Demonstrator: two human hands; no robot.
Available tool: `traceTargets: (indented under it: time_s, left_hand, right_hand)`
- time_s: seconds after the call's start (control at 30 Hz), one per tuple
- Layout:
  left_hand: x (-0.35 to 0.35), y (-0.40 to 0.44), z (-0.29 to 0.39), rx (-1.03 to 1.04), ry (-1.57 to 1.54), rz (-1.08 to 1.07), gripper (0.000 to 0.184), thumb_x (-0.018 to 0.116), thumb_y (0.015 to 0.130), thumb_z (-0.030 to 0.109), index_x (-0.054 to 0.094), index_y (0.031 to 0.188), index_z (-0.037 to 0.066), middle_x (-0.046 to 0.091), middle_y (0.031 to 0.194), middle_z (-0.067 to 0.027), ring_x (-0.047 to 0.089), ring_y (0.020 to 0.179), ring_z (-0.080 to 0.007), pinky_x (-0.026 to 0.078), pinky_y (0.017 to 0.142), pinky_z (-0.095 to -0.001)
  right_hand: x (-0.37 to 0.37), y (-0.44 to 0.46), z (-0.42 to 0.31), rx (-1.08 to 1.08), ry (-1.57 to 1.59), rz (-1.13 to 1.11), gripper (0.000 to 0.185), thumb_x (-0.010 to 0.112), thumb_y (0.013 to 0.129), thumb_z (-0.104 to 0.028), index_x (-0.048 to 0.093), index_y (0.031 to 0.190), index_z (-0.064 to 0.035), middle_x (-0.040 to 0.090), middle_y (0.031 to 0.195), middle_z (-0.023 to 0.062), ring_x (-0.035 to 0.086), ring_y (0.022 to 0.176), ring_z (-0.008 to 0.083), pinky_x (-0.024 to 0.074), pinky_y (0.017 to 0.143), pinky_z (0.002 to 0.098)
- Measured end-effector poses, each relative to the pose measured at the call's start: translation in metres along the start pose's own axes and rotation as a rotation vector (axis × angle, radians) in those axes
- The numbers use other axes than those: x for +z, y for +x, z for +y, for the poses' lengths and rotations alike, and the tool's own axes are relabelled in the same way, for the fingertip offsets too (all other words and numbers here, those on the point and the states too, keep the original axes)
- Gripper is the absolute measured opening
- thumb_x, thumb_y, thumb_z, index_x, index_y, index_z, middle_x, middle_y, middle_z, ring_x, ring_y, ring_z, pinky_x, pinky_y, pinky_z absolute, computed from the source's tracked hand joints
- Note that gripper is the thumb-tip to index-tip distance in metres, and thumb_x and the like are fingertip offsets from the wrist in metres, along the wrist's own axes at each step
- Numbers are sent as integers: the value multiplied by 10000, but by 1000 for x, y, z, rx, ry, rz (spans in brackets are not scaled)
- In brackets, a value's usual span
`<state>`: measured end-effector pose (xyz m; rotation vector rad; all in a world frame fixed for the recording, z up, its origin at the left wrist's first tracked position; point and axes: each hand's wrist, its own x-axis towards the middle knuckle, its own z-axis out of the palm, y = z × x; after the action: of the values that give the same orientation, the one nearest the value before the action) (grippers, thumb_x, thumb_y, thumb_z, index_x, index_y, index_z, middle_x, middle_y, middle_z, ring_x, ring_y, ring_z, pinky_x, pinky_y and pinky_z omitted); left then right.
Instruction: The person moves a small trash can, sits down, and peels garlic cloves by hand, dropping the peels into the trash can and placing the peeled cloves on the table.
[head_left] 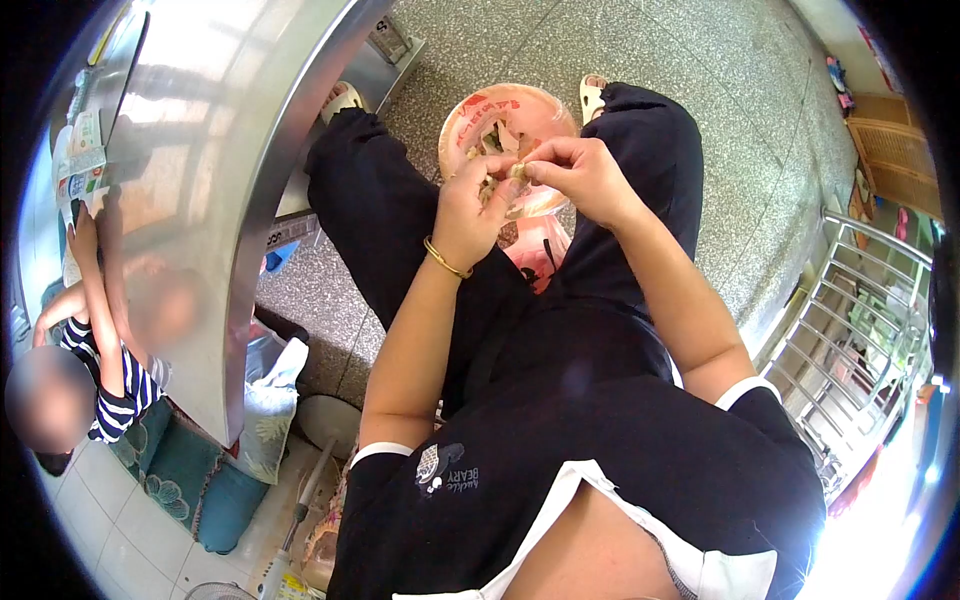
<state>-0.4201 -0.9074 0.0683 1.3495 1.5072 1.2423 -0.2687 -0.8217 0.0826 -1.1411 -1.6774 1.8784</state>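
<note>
My left hand (pixel 472 205), with a gold bangle (pixel 447 259) on its wrist, and my right hand (pixel 592 183) meet at the fingertips. Pinched between them is a small pale yellowish piece (pixel 517 172), perhaps a garlic clove; its kind is too small to tell. Both hands are closed in a pinch on it. Directly below them stands a pink and white bin (pixel 553 115) with red lettering, between my feet. Scraps (pixel 517 138) of pale and brownish peel or paper lie inside it. My hands hide part of its near side.
At left a shiny metal-edged table (pixel 230 150) reaches close to my leg. Another person (pixel 110 375) in a striped top is beyond it. Speckled tile floor (pixel 730 110) lies ahead. A metal rack (pixel 850 340) stands at right, near a wooden cabinet (pixel 895 150).
</note>
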Motion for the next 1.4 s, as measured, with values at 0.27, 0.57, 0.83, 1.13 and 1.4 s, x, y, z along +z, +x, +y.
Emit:
traceTargets:
  time_s: [0.27,0.57,0.83,1.13,1.4]
  left_hand:
    - [2,1,-2,210,244,73,196,595,731,8,572,925,3,585,838,-146,577,793,-294,454,714,-325]
    - [2,2,0,257,293,88,203,610,719,25,575,918,8,594,852,-145,575,807,-296,449,728,-341]
    - [7,2,-9,208,259,148,229,599,760,46,571,982,0,607,883,-138,588,793,-264,464,718,-325]
    - [-4,4,-11,-248,-698,212,220,491,883,60,528,1089,-9,592,979,-82,587,828,-133,493,707,-258]
    - [-3,6,-13,-354,-807,196,222,513,873,62,539,1082,-10,607,959,-85,596,831,-146,503,708,-274]
  right_hand:
    - [-2,4,2,-8,-58,-20,103,602,780,-88,624,776,12,596,710,4,516,647,42,414,579,188]
    - [3,5,4,-19,40,-12,86,592,767,-67,616,793,11,583,709,-11,497,636,28,401,565,179]
    - [9,9,15,-41,-185,162,107,591,722,-83,605,765,14,584,649,41,517,599,60,432,548,231]
    - [-12,41,65,-47,-200,368,136,620,748,-79,604,812,41,581,655,33,517,585,72,440,548,219]
    - [1,48,76,-160,-308,396,117,589,735,-94,586,803,1,607,702,100,584,638,168,464,616,293]
